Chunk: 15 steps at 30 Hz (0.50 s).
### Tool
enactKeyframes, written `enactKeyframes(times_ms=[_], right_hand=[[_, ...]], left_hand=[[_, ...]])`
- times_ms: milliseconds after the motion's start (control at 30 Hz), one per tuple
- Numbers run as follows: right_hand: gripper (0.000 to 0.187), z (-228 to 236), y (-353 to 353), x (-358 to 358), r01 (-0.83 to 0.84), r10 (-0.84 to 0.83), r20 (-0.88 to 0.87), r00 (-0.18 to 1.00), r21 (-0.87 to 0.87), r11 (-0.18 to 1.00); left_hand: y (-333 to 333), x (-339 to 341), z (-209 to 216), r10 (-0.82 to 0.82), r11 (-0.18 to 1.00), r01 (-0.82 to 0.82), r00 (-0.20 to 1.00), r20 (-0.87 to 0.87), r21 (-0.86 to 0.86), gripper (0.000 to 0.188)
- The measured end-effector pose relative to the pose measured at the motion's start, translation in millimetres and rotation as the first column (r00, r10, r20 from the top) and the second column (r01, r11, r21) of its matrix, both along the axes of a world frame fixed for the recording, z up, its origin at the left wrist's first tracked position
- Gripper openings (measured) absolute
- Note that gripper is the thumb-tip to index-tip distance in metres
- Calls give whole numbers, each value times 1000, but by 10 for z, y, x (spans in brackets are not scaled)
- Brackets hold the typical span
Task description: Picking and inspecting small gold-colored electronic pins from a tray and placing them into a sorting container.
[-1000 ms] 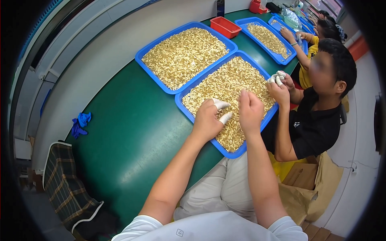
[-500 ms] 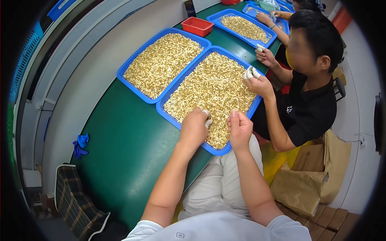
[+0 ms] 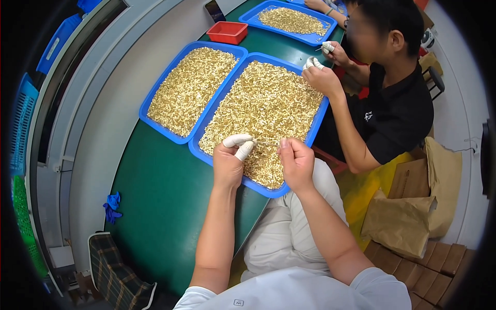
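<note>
Both of my hands are over the near end of a blue tray (image 3: 268,192) filled with small gold-coloured metal pieces (image 3: 268,98). My left hand (image 3: 227,164) wears white finger cots on thumb and index finger, and these are closed in a pinch; anything between the tips is too small to make out. Facing it, my right hand (image 3: 298,164) pinches one end of a thin pale pin-like rod (image 3: 267,142) between bare thumb and index finger. The rod spans the small gap toward the left fingertips.
A second full blue tray (image 3: 144,110) adjoins on the left; a red bin (image 3: 227,33) stands behind. At right a co-worker (image 3: 395,103) with finger cots works by the tray. Blue gloves (image 3: 112,206) lie on the green table (image 3: 160,196). Paper bags (image 3: 398,222) and brown boxes (image 3: 434,268) are lower right.
My left hand has risen from the pieces and turned, so its cotted thumb and finger now meet the rod near my right fingertips. The view has shifted slightly.
</note>
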State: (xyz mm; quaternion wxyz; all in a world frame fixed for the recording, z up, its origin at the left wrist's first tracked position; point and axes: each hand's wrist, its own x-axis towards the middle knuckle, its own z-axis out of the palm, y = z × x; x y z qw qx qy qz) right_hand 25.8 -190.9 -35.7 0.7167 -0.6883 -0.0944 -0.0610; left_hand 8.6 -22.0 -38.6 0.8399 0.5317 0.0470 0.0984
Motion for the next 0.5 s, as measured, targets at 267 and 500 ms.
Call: enactKeyframes(times_ms=[267, 500], right_hand=[[31, 135, 18, -20, 37, -28, 110, 994, -75, 997], [29, 171, 31, -27, 52, -37, 137, 990, -105, 993]], left_hand=[[2, -15, -10, -10, 1000, 10, 1000, 0, -24, 19], [7, -44, 29, -19, 999, 17, 999, 50, 36, 20]])
